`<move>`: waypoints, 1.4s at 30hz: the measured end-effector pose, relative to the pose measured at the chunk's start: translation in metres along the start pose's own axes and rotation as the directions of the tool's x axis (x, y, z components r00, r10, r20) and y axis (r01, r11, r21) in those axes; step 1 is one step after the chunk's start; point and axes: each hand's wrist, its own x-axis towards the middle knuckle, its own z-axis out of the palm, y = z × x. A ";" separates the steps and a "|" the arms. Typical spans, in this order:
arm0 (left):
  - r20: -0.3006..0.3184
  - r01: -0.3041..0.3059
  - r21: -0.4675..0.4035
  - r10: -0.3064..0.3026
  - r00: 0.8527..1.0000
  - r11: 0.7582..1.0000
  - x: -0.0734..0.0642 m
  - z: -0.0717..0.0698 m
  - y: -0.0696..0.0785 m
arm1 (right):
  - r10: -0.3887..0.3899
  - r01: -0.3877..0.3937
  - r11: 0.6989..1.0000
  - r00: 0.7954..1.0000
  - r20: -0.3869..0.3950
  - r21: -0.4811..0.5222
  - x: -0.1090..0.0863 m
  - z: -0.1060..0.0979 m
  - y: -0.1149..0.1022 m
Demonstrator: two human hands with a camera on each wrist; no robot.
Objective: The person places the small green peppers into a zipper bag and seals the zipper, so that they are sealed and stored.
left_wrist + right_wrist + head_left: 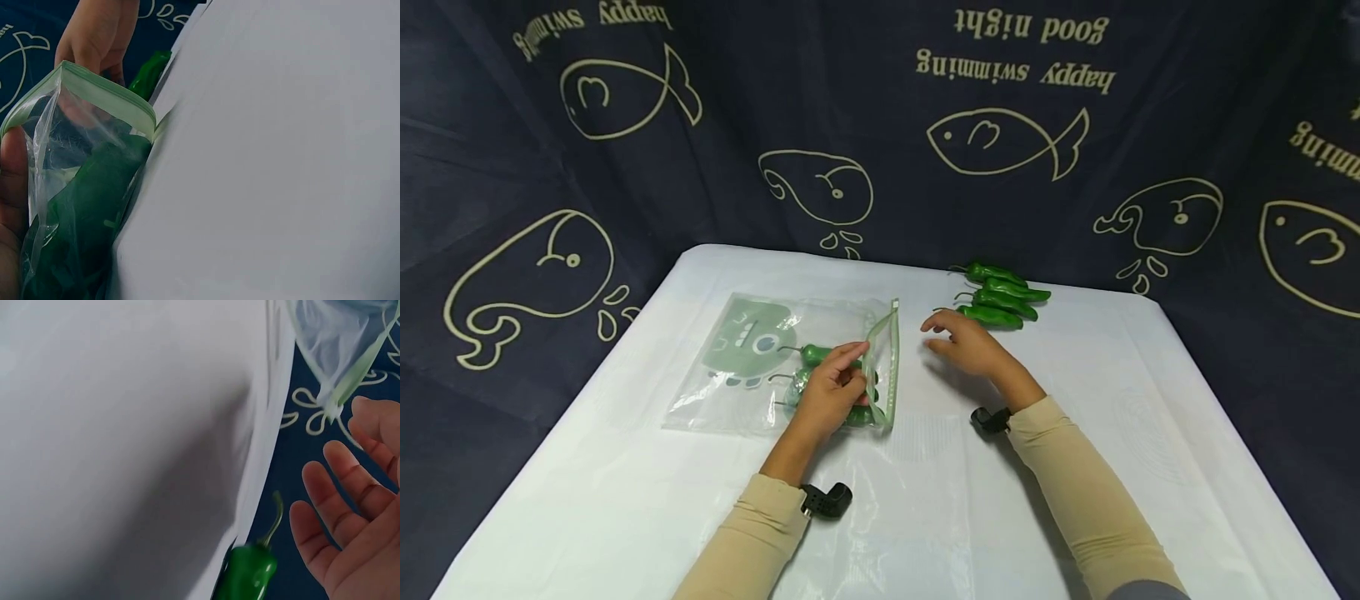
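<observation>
A clear zip bag [831,312] with a green monster print and a green zip strip lies on the table, its mouth parted toward the right. Inside it are green peppers [812,356], stems pointing left. My left hand [827,400] pinches the bag's upper side near the mouth; the left wrist view shows a finger [14,181] at the green strip [103,94]. My right hand [970,343] hovers right of the mouth with loosely bent, parted fingers, holding nothing. Just beyond it lie several loose green peppers [1003,300]; one pepper [247,572] shows below that hand in the right wrist view.
A white cloth covers the table [1075,500]. Behind it hangs a dark blue curtain [880,100] with fish and whale drawings. The loose peppers lie close to the table's far edge. Each wrist wears a black camera [829,502].
</observation>
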 end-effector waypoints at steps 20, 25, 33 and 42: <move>0.003 0.013 0.012 -0.013 1.000 1.000 0.000 0.000 -0.001 | 0.190 -0.199 0.977 0.975 -0.111 -0.075 -0.022 -0.047 0.045; 0.007 0.017 0.017 -0.017 1.000 1.000 0.000 0.001 0.001 | 0.231 -0.242 0.965 0.967 -0.112 -0.103 -0.024 -0.054 0.057; 0.009 0.020 0.017 -0.020 1.000 1.000 -0.001 0.000 0.001 | 0.265 -0.277 0.953 0.959 -0.103 -0.123 -0.028 -0.059 0.071; 0.010 0.019 0.017 -0.020 1.000 1.000 -0.001 0.001 0.001 | 0.304 -0.309 0.947 0.950 -0.071 -0.091 -0.030 -0.060 0.076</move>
